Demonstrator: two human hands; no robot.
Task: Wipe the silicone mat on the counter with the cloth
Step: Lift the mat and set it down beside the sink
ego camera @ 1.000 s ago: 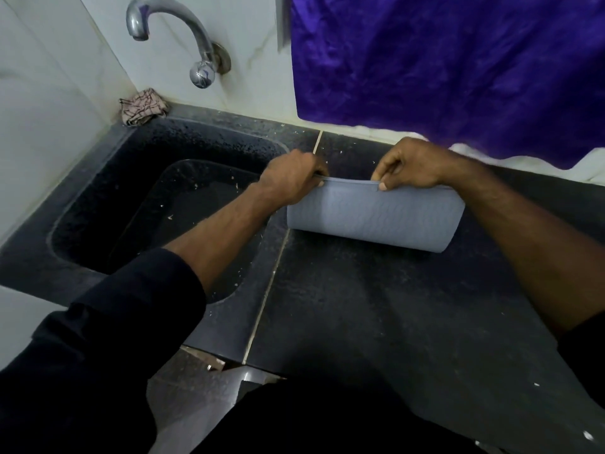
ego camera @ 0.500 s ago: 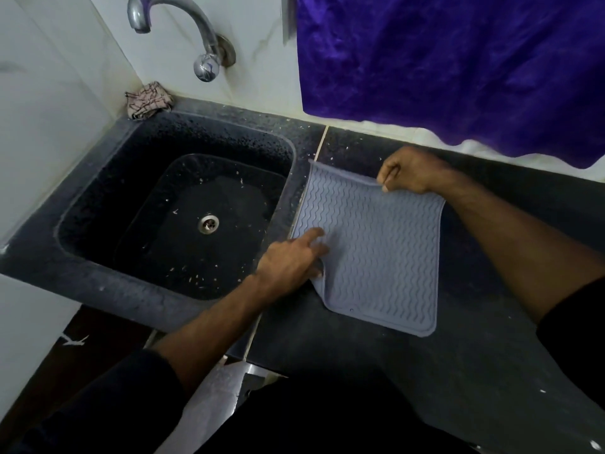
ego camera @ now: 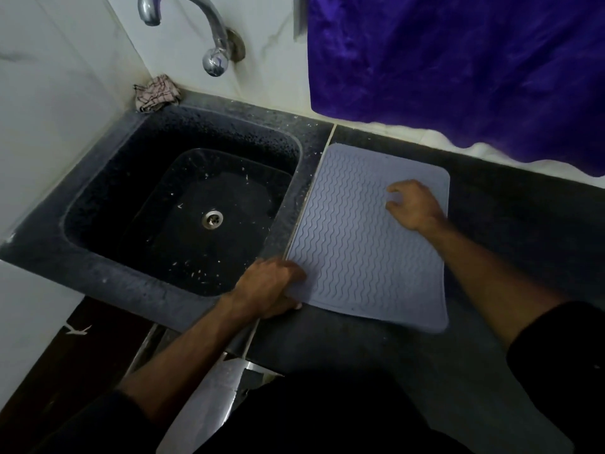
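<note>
A: Where's the grey wavy-ribbed silicone mat point(ego camera: 360, 244)?

B: Flat on the dark speckled stone surface point(ego camera: 510, 224). The left hand's point(ego camera: 271, 286) fingers pinch its near-left corner; the right hand's point(ego camera: 414, 204) loosely curled fingers rest atop it.

A: The crumpled checked cloth point(ego camera: 156, 93)?

B: Far beyond the left fingers, behind the black sink point(ego camera: 98, 198).

Dim, cool light over a dark counter, brightest along the top of the frame.

The white wall tiles point(ego camera: 59, 132) at upper left catch most of the light, and the chrome tap point(ego camera: 209, 44) carries small glints. The black sink point(ego camera: 183, 208) and counter point(ego camera: 523, 231) swallow detail; the lower third of the frame falls into near-black shadow. Soft shadow hugs the right hand point(ego camera: 414, 204). Straight edges bow toward the corners from the wide lens, and fine texture looks slightly smeared.
</note>
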